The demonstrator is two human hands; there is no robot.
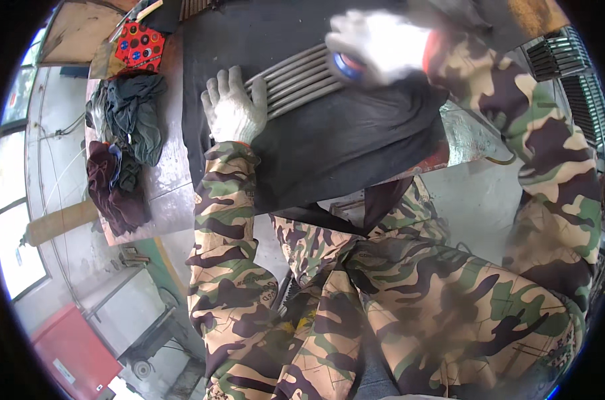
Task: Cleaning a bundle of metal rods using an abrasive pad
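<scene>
Apparently the work is partway through: a row of grey rods [299,77] lies side by side on the dark cloth [329,150] over the table [172,143], between the two hands. The left hand [234,110] rests palm down at the rods' left end, fingers spread and straight. Over their right end, the blurred right hand [382,47] is closed around a round, blue-rimmed tool [348,67]. Laying out the row looks done; how many rods the tool has covered, and how many remain, cannot be told.
</scene>
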